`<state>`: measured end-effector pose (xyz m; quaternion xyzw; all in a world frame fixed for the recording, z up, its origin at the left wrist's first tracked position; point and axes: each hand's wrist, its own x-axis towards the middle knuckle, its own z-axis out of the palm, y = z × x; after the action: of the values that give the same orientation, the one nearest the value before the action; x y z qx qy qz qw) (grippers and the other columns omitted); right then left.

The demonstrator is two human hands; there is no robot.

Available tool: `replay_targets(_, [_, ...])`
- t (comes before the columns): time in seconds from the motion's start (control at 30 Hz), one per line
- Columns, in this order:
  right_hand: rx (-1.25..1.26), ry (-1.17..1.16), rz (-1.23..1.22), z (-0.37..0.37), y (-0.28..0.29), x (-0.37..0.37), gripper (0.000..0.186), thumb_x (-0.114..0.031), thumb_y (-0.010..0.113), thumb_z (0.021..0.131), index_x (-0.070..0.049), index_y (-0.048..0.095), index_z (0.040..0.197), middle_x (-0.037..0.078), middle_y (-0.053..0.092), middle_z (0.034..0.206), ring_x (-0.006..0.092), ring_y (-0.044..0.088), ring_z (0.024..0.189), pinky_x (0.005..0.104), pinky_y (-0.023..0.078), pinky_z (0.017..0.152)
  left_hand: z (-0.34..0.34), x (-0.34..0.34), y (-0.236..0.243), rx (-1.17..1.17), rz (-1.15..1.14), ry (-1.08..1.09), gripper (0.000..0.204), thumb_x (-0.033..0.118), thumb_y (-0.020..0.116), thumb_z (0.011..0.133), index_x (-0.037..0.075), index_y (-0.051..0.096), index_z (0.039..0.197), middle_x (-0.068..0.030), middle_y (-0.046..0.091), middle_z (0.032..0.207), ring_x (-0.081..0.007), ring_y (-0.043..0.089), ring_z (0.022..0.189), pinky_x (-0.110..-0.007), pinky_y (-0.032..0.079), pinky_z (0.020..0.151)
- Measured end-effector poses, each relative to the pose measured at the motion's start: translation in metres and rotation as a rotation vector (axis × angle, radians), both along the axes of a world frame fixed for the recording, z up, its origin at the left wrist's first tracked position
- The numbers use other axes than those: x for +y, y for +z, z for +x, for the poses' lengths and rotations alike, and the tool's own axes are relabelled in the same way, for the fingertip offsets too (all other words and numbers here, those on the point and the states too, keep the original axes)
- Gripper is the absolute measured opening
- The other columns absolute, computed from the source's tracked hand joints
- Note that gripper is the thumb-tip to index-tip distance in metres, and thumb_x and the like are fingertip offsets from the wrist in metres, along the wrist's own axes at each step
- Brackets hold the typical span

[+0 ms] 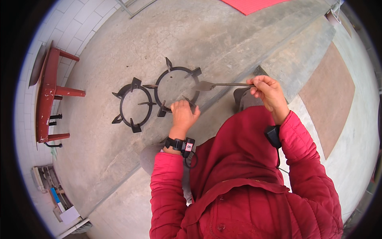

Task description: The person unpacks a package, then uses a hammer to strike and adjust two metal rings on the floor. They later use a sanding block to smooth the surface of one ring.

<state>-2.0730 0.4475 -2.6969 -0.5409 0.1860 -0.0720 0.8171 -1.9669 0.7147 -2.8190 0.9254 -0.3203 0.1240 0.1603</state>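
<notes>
Two black cast-metal stove grates with upright prongs lie on the concrete: a smaller one [147, 113] at left and a larger one [157, 93] beside it. My left hand [183, 115] has its fingers curled on the lower rim of the larger grate. My right hand [264, 89] grips the end of a thin handle on a flat metal scraper [205, 85], whose blade is held level at the right edge of the larger grate; I cannot tell whether the blade touches it.
A worn red wooden bench [47, 101] lies on its side by the white tiled wall [75, 18]. A red mat [252, 4] is at the top, a brown board [326, 99] at the right, and assorted items [57, 199] sit low at the lower left. My knees are below the grates.
</notes>
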Motion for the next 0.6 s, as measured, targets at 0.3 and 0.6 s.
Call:
replay_targets(0.3, [-0.12, 0.023, -0.263, 0.111, -0.015, 0.03, 0.015, -0.015, 0.056, 0.082, -0.003, 0.058, 0.089, 0.006, 0.063, 0.08, 0.0065, 0.051, 0.056, 0.0185, 0.036, 0.046, 0.038, 0.05, 0.011, 0.025, -0.02, -0.026, 0.03, 0.029, 0.063, 0.064, 0.0, 0.055, 0.066, -0.0137, 0.055, 0.071, -0.0298, 0.05, 0.075, -0.04, 0.035, 0.075])
replay_targets(0.6, [0.148, 0.274, -0.286, 0.215, -0.146, 0.039, 0.022, -0.026, 0.054, 0.085, -0.005, 0.061, 0.086, 0.006, 0.061, 0.096, 0.0133, 0.053, 0.089, 0.0264, 0.044, 0.07, 0.125, 0.014, -0.039, 0.001, -0.024, 0.014, 0.027, 0.025, 0.062, 0.061, 0.0, 0.056, 0.068, -0.0126, 0.056, 0.073, -0.0294, 0.05, 0.08, -0.043, 0.033, 0.083])
